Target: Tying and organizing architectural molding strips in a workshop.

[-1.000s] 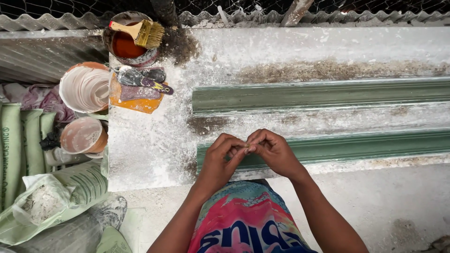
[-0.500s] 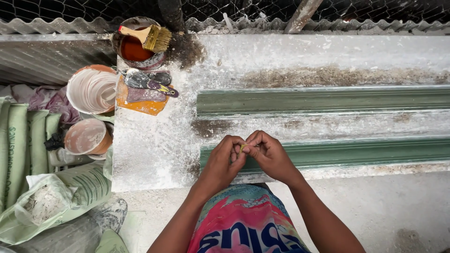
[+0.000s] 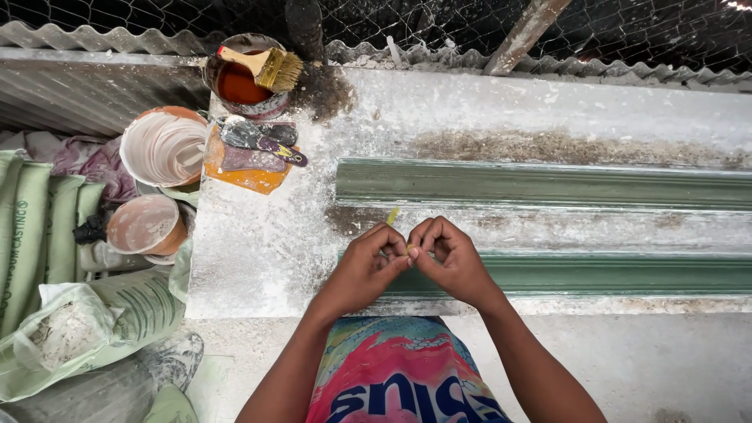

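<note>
My left hand [image 3: 366,262] and my right hand [image 3: 450,258] meet fingertip to fingertip over the near edge of a white, dusty work slab [image 3: 266,251]. Between them they pinch a small thin yellow strip [image 3: 392,215], whose end sticks up above my left fingers. Just beyond and under the hands runs a long green moulding form [image 3: 548,184] with two green bands and a whitish channel between them.
At the slab's far left corner stands a tin of red-brown liquid [image 3: 239,82] with a brush [image 3: 262,66] across it. Scrapers [image 3: 258,141] lie on an orange pad. Two dusty buckets [image 3: 160,149] and green sacks [image 3: 31,235] sit left. Wire mesh [image 3: 439,23] backs the slab.
Both hands stayed together at the slab's near edge, working the small yellow strip; its end now shows above my left fingers. The view shifted slightly.
</note>
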